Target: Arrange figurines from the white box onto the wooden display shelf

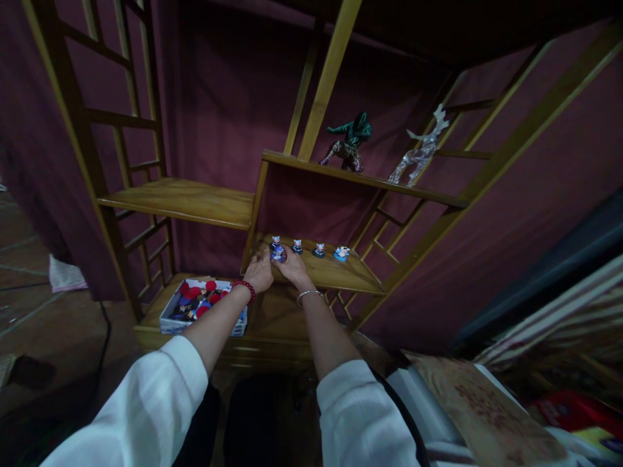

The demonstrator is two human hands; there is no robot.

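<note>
A small purple-and-blue figurine (278, 253) stands at the front left of the low wooden shelf, between my two hands. My right hand (293, 266) has its thumb and fingers closed on the figurine's right side. My left hand (260, 271), with a red bead bracelet, is just left of it; its fingers reach forward, loosely apart, and hold nothing that I can see. Behind the purple figurine is a white-headed figurine (276, 240). To the right, in a row, stand a second white-headed figurine (297, 246), a third one (318, 250) and a light-blue figurine (341, 253).
A white box (168, 318) with red, blue and dark small items sits on the lower left board. Above my hands, the upper shelf (292, 162) carries a green hooded statue (357, 133) and a clear deer figure (418, 155). A wooden side shelf (189, 199) is at left.
</note>
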